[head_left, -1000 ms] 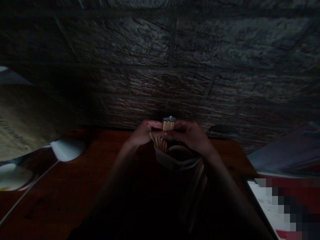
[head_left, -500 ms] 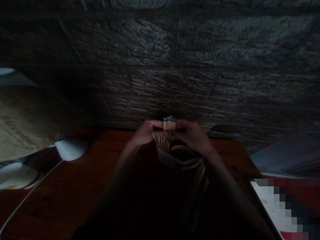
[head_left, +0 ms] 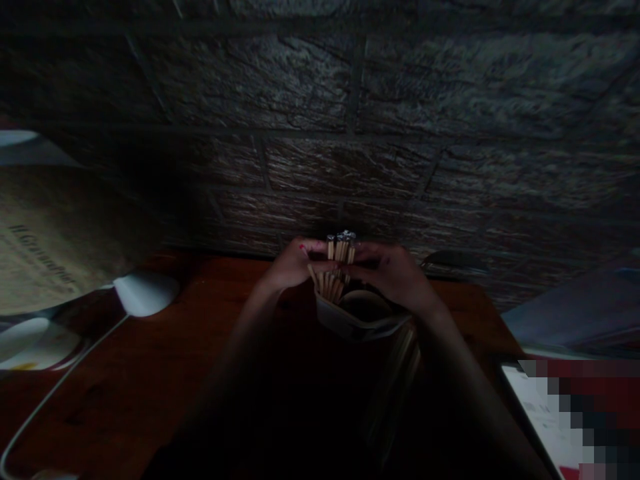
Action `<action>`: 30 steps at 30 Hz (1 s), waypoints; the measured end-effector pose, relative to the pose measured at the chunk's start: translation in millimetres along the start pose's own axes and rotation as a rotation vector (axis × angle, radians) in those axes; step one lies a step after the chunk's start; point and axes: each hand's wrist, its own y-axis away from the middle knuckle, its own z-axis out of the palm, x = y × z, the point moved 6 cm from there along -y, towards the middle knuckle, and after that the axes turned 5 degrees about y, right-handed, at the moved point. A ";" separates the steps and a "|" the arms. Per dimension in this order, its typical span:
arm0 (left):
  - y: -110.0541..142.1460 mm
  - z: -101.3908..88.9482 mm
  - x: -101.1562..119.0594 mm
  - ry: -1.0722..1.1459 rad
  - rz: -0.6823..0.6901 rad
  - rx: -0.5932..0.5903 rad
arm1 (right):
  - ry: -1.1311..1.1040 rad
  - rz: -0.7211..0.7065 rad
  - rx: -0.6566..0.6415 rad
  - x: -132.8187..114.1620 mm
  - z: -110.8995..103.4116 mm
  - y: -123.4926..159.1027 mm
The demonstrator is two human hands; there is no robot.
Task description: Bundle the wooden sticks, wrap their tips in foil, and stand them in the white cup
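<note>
Both of my hands meet at the middle of the view, at the back of the table. Between them stands an upright bunch of slim wooden sticks, apparently chopsticks (head_left: pixel 342 249), with shiny silvery tops. My left hand (head_left: pixel 293 265) is closed on the bunch from the left, and my right hand (head_left: pixel 403 275) closes on it from the right. Just below is a pale-rimmed container (head_left: pixel 345 325) holding more wooden sticks (head_left: pixel 329 287) on its left side and a rounded thing (head_left: pixel 367 303) on its right. The sticks' lower ends are hidden.
A rough brick wall (head_left: pixel 300 87) rises right behind the reddish wooden table (head_left: pixel 210 293). To the left are a printed brown lampshade-like thing (head_left: pixel 40 247), a white cone (head_left: pixel 147 293) and a pale cable (head_left: pixel 55 390). A lit screen (head_left: pixel 537 407) lies at the right.
The tops of the sticks between my hands have spread from an even row into uneven heights with gaps. Both hands keep nearly the same place; the view has shifted slightly.
</note>
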 end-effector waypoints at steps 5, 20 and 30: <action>0.8 -1.1 -0.4 -0.043 -0.010 -0.002 | 0.057 0.026 0.040 4.4 4.3 -2.4; 3.6 -2.8 0.7 -0.103 -0.022 -0.030 | -0.013 0.010 0.046 4.3 9.8 -3.3; 7.5 -3.1 17.2 -0.174 -0.021 0.028 | -0.169 0.046 0.058 10.9 13.2 -5.2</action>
